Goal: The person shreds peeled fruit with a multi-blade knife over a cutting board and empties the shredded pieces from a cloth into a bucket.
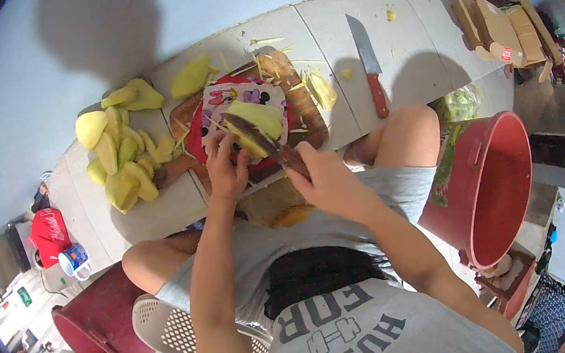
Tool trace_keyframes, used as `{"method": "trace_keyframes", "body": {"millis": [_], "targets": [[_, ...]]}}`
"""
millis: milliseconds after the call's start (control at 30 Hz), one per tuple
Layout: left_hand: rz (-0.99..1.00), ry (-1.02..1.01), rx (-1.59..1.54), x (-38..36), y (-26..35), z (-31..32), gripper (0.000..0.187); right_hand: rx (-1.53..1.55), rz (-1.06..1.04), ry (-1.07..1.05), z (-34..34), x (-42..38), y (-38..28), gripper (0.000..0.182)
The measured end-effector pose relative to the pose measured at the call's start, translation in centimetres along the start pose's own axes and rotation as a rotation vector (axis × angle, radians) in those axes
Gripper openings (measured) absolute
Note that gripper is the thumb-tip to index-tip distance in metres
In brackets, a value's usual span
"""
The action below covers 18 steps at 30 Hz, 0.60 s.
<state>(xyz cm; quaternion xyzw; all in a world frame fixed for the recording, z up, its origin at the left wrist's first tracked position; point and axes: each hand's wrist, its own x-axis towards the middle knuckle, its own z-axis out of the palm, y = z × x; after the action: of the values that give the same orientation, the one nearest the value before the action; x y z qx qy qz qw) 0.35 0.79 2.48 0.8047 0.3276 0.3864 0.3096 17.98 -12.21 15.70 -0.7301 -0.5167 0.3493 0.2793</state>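
Note:
My left hand [225,164] presses down on a peeled yellow-green mango piece [255,123] lying on a patterned plate [244,99] atop a wooden cutting board [303,113]. My right hand [326,179] grips a dark-bladed knife [252,136] whose blade lies across the mango piece. Thin mango strips are scattered over the board.
A heap of peeled mango pieces [123,151] lies left of the board. A second knife with a red handle [370,68] lies to the right on the tiled floor. A red bucket [490,185] stands at right, another [100,336] lower left, with a mug [74,260] and cardboard [502,26] farther off.

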Motion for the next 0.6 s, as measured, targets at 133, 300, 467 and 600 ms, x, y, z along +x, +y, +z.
{"method": "trace_keyframes", "body": {"millis": [133, 300, 467, 600], "targets": [[-0.062, -0.027, 0.104, 0.5, 1.4, 0.3, 0.042, 0.028, -0.027, 0.094, -1.8, -1.1, 1.1, 0.027], [-0.092, 0.041, 0.194, 1.3, 2.5, 1.3, 0.051, 0.099, -0.027, 0.213, -2.9, -2.1, 3.9, 0.030], [0.095, -0.185, 0.562, 4.6, 7.1, 3.0, 0.071, 0.221, 0.049, 0.238, -3.3, -2.0, 5.4, 0.033], [-0.044, -0.453, 0.645, 5.2, 3.8, 4.0, 0.082, 0.227, 0.089, 0.282, -2.7, -1.8, 7.3, 0.036]]}}
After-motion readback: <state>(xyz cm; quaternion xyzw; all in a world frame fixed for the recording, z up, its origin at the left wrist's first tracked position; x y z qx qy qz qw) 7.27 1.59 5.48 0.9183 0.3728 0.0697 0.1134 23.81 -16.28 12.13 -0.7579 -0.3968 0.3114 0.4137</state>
